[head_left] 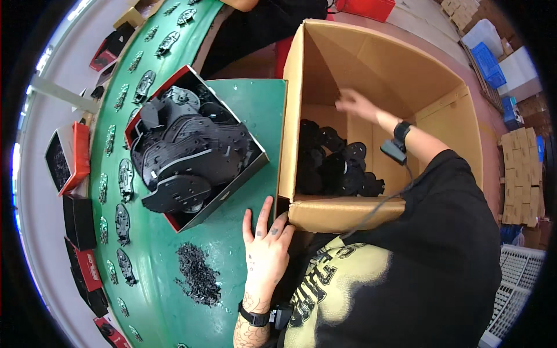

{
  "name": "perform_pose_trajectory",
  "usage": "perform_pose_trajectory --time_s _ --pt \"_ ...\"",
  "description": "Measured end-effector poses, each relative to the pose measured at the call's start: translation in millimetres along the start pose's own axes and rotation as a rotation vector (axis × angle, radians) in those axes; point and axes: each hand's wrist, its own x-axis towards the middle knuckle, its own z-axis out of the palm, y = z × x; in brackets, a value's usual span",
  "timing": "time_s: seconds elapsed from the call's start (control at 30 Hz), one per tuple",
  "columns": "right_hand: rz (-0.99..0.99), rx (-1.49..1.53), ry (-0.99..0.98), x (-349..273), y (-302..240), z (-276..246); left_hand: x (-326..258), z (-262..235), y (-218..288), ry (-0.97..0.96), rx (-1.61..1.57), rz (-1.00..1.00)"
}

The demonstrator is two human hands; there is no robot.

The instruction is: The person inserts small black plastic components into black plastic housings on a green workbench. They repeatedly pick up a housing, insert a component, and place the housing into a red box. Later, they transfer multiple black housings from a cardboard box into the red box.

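Note:
My left hand (268,249) lies on the edge of the green table (243,232) with its fingers spread, near the corner of a big cardboard box (383,211), and holds nothing. My right hand (358,105) is inside that box, its fingers loosely bent and slightly blurred; no part shows in them. Below it, a heap of black plastic shells (333,165), shaped like computer mouse bases, covers the left part of the box bottom. Left of the box, a smaller black-and-red carton (223,194) stands tilted on the table, piled above its rim with similar black shells (194,156).
Small black plastic bits (198,274) lie heaped on the table. On the left runs a green conveyor belt (151,284) with rows of black mouse bases (126,180) and small circuit boards (110,140). Beyond it stands a red bin (80,156). Stacked cartons (519,174) stand far right.

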Motion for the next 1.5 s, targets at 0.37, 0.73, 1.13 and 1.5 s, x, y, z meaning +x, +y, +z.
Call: perform_pose_trajectory --time_s 0.37,0.73,1.13,1.5 --pt "0.550 -0.306 -0.029 -99 70 106 1 0 1 -0.077 0.060 -0.079" --pt "0.558 0.178 -0.225 -93 9 119 4 -1 2 -0.077 0.036 -0.084" --pt "0.500 0.013 0.114 -82 28 162 -2 -1 -4 -0.064 0.003 -0.054" --pt "0.635 0.372 -0.166 -77 16 96 -10 2 -10 -0.031 -0.019 -0.035"
